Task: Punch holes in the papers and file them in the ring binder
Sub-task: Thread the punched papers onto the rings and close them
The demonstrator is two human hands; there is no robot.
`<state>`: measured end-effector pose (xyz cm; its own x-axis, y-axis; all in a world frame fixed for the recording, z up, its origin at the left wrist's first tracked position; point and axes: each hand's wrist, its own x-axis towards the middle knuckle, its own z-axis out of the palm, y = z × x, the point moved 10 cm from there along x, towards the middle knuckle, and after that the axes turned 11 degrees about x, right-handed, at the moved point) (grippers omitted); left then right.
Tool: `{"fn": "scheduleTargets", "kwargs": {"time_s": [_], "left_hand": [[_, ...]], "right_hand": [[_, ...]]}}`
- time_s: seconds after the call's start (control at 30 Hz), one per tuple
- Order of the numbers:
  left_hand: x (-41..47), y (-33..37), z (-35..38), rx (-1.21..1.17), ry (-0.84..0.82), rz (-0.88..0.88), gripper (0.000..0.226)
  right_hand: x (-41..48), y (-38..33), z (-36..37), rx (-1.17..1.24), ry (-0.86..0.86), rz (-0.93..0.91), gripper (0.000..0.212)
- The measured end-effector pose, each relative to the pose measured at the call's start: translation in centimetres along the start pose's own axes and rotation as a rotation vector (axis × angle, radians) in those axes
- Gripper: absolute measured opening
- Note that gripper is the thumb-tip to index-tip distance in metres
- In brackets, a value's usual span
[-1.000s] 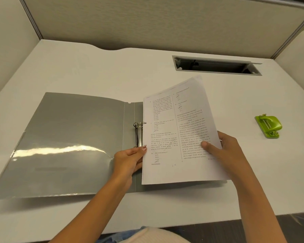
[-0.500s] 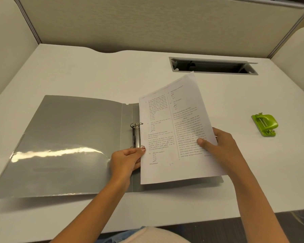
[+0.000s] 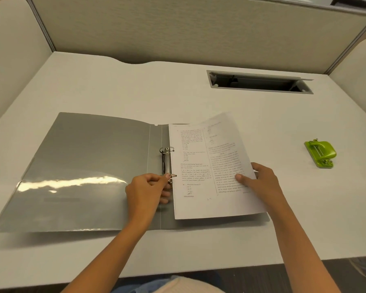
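While the left hand (image 3: 146,191) pinches a ring (image 3: 173,175), the papers (image 3: 199,206) have settled lower.

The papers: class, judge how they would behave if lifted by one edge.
Probably floppy: the papers are thin sheets, and their far corner seems to lift off the ring binder. Likely light: the right hand holds them by one edge, thumb on top.

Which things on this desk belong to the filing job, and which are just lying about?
Job: open grey plastic ring binder; stack of white printed papers, held by the right hand; silver metal rings, pinched by the left hand; green hole punch, set aside.
Idle: grey rectangular cable slot in the white desk.
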<state>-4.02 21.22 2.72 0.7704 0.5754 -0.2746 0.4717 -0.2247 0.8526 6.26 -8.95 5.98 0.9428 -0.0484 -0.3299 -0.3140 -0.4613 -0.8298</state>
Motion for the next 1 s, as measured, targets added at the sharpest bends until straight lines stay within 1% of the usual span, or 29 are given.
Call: {"fn": "scheduleTargets", "kwargs": {"time_s": [0.07,0.17,0.23,0.27,0.33,0.37,0.4,0.47,0.5,0.57,0.6,0.67,0.8,0.9,1.0], "left_hand": [[-0.1,0.5,-1.1,0.083,0.078,0.060,0.018],[-0.4,1.2,-2.0,0.150,0.156,0.165,0.009],[-0.4,1.1,-1.8,0.154,0.170,0.237,0.011],[-0.3,0.9,-1.6,0.180,0.173,0.270,0.015],[-0.1,0.6,-0.9,0.251,0.176,0.320,0.023],[0.0,0.6,-0.7,0.280,0.176,0.336,0.027],[0.0,0.5,-0.4,0.303,0.174,0.349,0.031],[0.1,0.5,0.1,0.352,0.162,0.368,0.039],[0.1,0.5,0.4,0.380,0.150,0.373,0.043],[0.2,0.3,1.1,0.440,0.115,0.375,0.050],[0.2,0.3,1.3,0.471,0.097,0.378,0.054],[0.3,0.2,1.8,0.520,0.075,0.391,0.059],[0.6,-0.1,1.7,0.486,0.072,0.363,0.058],[0.7,-0.2,1.7,0.462,0.074,0.349,0.057],[0.8,-0.3,1.4,0.436,0.083,0.334,0.055]], "right_hand": [[0.2,0.6,0.2,0.008,0.036,-0.008,0.047],[0.2,1.4,0.3,0.025,0.100,-0.030,0.046],[-0.1,1.7,0.1,0.012,0.193,-0.026,0.046],[-0.4,1.5,-0.1,-0.051,0.275,-0.047,0.047],[-1.7,-0.4,-0.1,-0.258,0.445,-0.182,0.048],[-2.6,-1.6,0.5,-0.301,0.495,-0.287,0.048],[-3.5,-2.7,1.5,-0.288,0.494,-0.393,0.045],[-4.9,-4.1,4.9,-0.232,0.358,-0.561,0.040],[-5.4,-4.3,7.1,-0.228,0.259,-0.598,0.039],[-5.9,-4.0,11.3,-0.253,0.073,-0.622,0.046],[-6.0,-3.8,13.1,-0.282,0.007,-0.634,0.052],[-5.8,-3.5,15.6,-0.356,-0.071,-0.661,0.062],[-4.5,-1.4,17.2,-0.496,-0.121,-0.622,0.072],[-4.2,-0.1,16.7,-0.615,-0.074,-0.621,0.073],[-4.0,0.8,15.5,-0.643,-0.044,-0.586,0.072]]}}
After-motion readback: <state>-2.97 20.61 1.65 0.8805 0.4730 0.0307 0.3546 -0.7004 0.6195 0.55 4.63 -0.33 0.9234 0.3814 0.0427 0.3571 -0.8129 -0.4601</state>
